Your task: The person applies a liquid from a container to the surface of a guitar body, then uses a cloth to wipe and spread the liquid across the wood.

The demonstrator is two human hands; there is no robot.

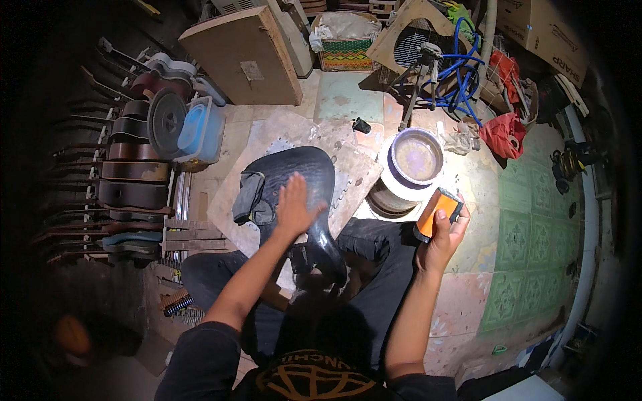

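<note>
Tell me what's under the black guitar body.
Around the black guitar body, a jigsaw-edged mat and a pale, worn board show beneath; whatever lies under its middle is covered.

Here's the tiled floor (461,301), part pale, part green; on it lies a flat board (364,167), bearing a jigsaw-edged mat (342,188) under the dark guitar body (309,162); rightward stands a round tub (393,200); farther back, a patterned basket (346,55).

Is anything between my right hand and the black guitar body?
Your right leg and the white-rimmed bucket edge into the gap beside the black guitar body; above them, nothing visible blocks the right hand.
</note>
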